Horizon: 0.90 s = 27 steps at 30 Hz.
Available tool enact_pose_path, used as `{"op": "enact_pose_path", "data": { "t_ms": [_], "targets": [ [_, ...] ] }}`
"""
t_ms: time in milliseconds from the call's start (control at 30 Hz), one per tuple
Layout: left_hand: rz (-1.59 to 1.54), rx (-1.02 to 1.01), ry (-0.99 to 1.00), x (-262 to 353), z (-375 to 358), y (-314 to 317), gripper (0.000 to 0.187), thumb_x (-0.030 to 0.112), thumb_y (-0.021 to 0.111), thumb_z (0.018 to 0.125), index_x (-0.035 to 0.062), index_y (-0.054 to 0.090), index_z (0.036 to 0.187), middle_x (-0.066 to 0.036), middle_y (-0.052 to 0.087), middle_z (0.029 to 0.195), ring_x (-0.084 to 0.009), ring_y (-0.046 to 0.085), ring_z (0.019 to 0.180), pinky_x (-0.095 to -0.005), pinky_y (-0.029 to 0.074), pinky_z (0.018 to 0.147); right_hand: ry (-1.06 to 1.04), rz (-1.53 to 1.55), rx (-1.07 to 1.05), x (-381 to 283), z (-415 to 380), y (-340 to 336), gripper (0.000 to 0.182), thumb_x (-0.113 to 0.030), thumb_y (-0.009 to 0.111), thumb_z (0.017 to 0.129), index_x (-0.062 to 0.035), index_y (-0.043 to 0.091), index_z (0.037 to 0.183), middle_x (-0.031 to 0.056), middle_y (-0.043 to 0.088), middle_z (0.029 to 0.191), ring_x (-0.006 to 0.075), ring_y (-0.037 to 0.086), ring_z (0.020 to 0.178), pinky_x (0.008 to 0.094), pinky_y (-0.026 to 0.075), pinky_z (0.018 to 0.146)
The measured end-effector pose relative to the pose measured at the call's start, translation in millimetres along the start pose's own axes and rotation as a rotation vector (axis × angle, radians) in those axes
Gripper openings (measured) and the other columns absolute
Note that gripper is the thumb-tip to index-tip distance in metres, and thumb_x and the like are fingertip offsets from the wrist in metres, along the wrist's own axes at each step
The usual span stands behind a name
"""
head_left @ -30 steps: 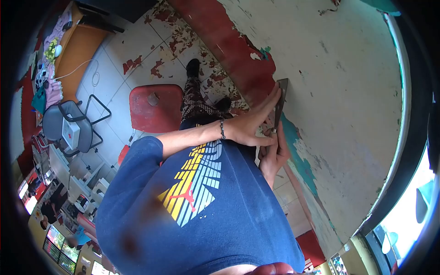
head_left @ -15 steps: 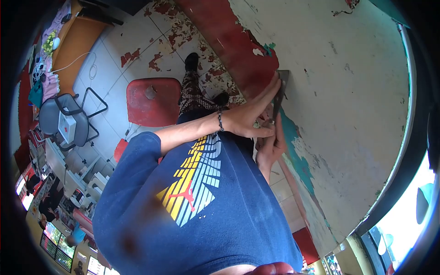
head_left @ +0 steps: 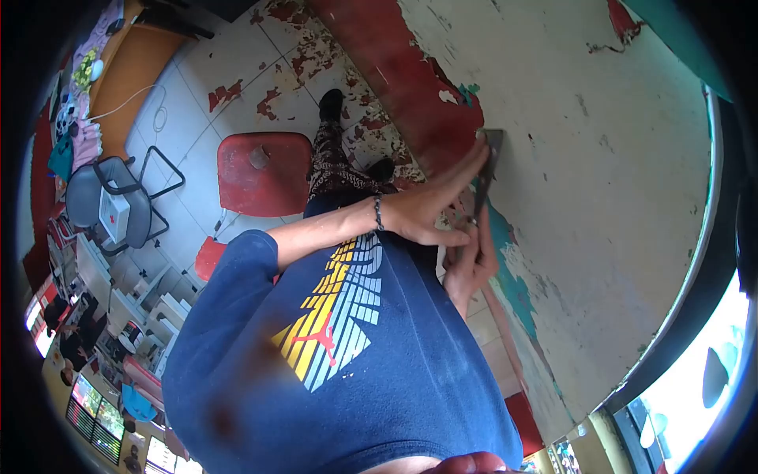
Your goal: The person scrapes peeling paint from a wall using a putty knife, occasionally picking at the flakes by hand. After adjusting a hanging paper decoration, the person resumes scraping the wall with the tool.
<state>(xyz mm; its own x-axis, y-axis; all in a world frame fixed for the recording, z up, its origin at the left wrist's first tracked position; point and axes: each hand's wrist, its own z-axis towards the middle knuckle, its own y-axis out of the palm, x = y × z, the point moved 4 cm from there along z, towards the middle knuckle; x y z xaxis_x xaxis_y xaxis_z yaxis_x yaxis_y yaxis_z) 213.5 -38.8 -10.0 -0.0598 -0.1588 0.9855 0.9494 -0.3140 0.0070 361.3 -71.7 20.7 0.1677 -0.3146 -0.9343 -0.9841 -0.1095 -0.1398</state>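
Observation:
A paint scraper [head_left: 489, 162] with a dark metal blade lies with its edge against a wall [head_left: 600, 205] of worn white, red and teal paint. My right hand [head_left: 472, 265] is closed round its handle, partly hidden behind my other hand. My left hand [head_left: 422, 217], with a dark beaded bracelet at the wrist, lies across from the other side. Its fingers are stretched out, with the fingertips on the blade and the thumb near the handle. Patches of teal paint [head_left: 513, 296] show beside the hands, and a red painted band [head_left: 395, 71] runs along the wall's lower part.
A red chair [head_left: 264, 174] with a small object on its seat stands at my left. Paint flakes [head_left: 304, 59] litter the tiled floor. Farther left are a grey chair [head_left: 118, 201] holding a white box and an orange wooden desk [head_left: 146, 71]. People are in the background.
Both hands and the scraper keep nearly the same pose, shifted slightly down in the view. The wall has shifted slightly as well.

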Motion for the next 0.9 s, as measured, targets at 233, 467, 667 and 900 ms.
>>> {"op": "enact_pose_path", "data": {
  "t_ms": [233,467,667,900],
  "targets": [
    [0.121,0.059,0.090,-2.3,1.4,-5.8,0.123,0.037,0.075,0.083,-0.0005,-0.018,0.155,-0.025,-0.022,0.162,-0.0351,0.001,0.153,-0.0380,0.051,0.101,-0.001,0.054,0.055,5.5,3.9,1.5,0.042,0.000,0.044,0.102,0.0005,0.052,0.143,0.0009,0.058,0.092,0.0035,0.045,0.064,0.0194,0.034,0.052],
    [0.258,0.038,0.073,3.5,1.3,4.9,0.123,0.040,0.074,0.084,-0.0011,-0.017,0.155,-0.026,-0.023,0.161,-0.0369,0.001,0.153,-0.0411,0.045,0.109,-0.178,-0.097,0.043,4.3,5.5,-13.9,0.038,-0.005,0.046,0.104,0.0006,0.055,0.140,0.0027,0.065,0.088,0.0015,0.043,0.054,0.0189,0.032,0.045],
    [0.050,0.082,0.036,-3.7,2.5,-2.7,0.126,0.048,0.072,0.083,-0.0031,-0.017,0.154,-0.028,-0.025,0.160,-0.0414,-0.009,0.152,-0.0450,0.022,0.122,-0.106,-0.105,0.047,9.8,13.9,-7.0,0.038,-0.003,0.045,0.104,0.0014,0.054,0.141,0.0020,0.065,0.085,0.0010,0.042,0.053,0.0181,0.031,0.045],
    [0.011,0.162,0.048,-1.9,4.3,4.5,0.128,0.049,0.073,0.082,-0.0055,-0.019,0.153,-0.031,-0.025,0.159,-0.0425,-0.012,0.151,-0.0459,0.015,0.123,-0.049,-0.068,0.006,6.6,13.2,-2.7,0.039,-0.006,0.046,0.104,0.0046,0.052,0.141,0.0075,0.067,0.099,0.0047,0.056,0.070,0.0194,0.042,0.054]
  ]
}}
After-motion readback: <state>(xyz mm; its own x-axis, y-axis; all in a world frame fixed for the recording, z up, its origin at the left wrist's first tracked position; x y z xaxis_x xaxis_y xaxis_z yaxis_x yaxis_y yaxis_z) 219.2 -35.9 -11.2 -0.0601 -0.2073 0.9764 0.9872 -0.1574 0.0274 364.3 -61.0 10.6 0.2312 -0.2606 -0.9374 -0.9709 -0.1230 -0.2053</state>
